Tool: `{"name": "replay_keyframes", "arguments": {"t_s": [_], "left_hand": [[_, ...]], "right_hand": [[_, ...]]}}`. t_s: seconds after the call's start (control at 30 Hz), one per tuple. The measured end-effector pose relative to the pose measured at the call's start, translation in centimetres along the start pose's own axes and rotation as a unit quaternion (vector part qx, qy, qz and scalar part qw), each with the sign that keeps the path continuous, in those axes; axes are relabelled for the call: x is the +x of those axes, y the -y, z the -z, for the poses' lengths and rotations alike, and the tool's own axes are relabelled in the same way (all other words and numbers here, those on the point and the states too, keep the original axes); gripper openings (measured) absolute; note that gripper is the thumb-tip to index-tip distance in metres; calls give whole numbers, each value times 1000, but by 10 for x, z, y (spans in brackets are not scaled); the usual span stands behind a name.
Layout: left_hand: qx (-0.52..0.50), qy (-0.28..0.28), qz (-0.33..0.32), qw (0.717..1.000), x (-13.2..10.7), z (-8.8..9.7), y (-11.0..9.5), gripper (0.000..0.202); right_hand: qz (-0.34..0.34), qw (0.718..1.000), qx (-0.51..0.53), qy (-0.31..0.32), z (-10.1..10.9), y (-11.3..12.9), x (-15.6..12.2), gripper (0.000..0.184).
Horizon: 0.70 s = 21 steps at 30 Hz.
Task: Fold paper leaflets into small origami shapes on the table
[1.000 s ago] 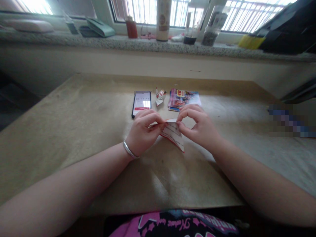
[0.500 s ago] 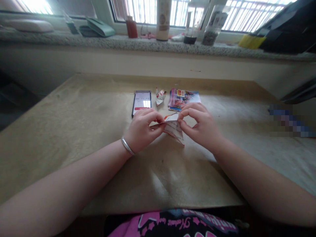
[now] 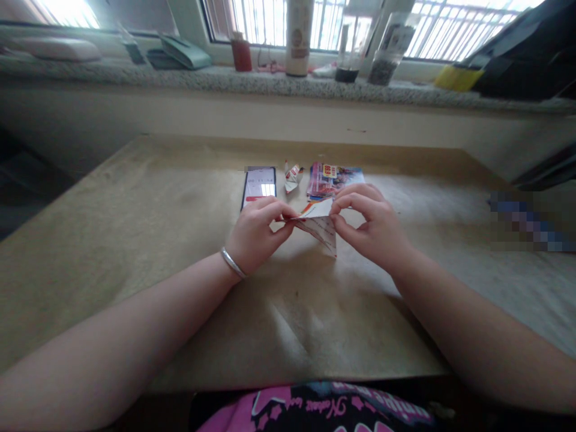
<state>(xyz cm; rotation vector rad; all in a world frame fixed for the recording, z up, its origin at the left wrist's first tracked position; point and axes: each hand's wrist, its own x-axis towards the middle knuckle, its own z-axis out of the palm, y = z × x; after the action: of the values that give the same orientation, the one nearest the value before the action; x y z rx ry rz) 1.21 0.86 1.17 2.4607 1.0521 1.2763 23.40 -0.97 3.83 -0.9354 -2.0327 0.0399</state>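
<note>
A folded piece of printed paper (image 3: 320, 223) is held just above the brown table (image 3: 135, 240), between my two hands. My left hand (image 3: 258, 234), with a silver bangle on the wrist, pinches its left corner. My right hand (image 3: 371, 228) pinches its upper flap, which is lifted and shows a coloured side. A lower point of the paper hangs toward me. Both hands are closed on the paper.
Behind my hands lie a phone (image 3: 258, 185) with its screen lit, a small folded paper figure (image 3: 292, 177) and a stack of colourful leaflets (image 3: 333, 178). The stone window sill (image 3: 270, 81) holds bottles, a red cup and jars. A blurred object (image 3: 531, 221) lies at the right.
The upper flap of the paper has been lifted up and back, so the paper has opened out. Both hands have risen slightly away from me.
</note>
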Motion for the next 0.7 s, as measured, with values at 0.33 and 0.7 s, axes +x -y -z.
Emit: {"name": "replay_keyframes", "arguments": {"t_s": [0.33,0.7], "left_hand": [[-183,-42,154,970,-1,-5,9,18],[-245,-102,157,951,-1,-4,2,21]], "right_hand": [[68,996,-51,-38,8,-7,-3,10],[127,985,-104,49,5,-16,-9,7]]}}
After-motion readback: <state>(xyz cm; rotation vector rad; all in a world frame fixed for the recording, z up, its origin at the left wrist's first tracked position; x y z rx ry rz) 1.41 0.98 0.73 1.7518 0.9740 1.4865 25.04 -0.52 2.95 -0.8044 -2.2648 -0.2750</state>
